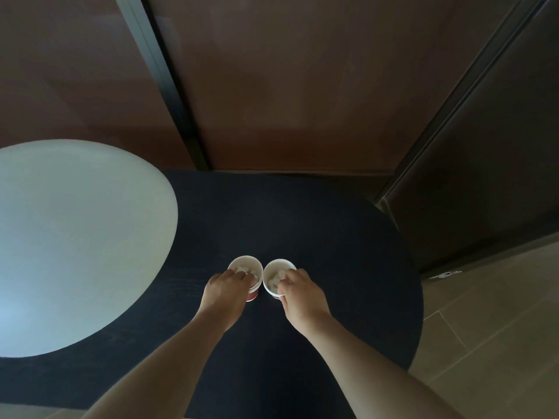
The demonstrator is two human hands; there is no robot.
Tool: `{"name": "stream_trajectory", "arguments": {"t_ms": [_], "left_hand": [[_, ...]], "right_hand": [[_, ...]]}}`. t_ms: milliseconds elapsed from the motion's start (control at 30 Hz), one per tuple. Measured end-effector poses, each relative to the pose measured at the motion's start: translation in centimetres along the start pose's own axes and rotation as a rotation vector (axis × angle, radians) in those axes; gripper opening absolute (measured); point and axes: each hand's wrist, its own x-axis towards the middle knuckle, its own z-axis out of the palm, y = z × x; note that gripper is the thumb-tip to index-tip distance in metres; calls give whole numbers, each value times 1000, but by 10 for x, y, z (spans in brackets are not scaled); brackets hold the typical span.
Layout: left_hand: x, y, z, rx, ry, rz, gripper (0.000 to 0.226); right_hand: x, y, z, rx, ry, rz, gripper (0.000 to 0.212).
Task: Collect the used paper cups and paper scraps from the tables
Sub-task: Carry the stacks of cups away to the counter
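Dark table (332,237) | left cup (246,263) at 12 o'clock of left hand (223,288), right cup (276,264) likewise of right hand (299,293) | both upright, scraps (242,270) inside | we logged each hand gripping its rim.

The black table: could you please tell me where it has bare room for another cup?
Crowded: the middle, where the left hand grips the left cup, the right hand the right cup. Free: the far stretch of the black table between them and the wall, and its right side to the rounded edge.
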Motion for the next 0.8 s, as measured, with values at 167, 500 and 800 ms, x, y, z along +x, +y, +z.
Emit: {"name": "stream_trajectory", "arguments": {"t_ms": [167, 500, 800], "left_hand": [[-2, 2, 2, -13, -22, -37, 37], [-37, 1, -11, -136, 28, -77, 30], [-98, -10, -46, -163, 170, -23, 36]], "right_hand": [[5, -3, 2, -18, -26, 9, 21], [-11, -18, 0, 7, 29, -27, 28], [-57, -63, -25, -2, 227, -9, 29]]}}
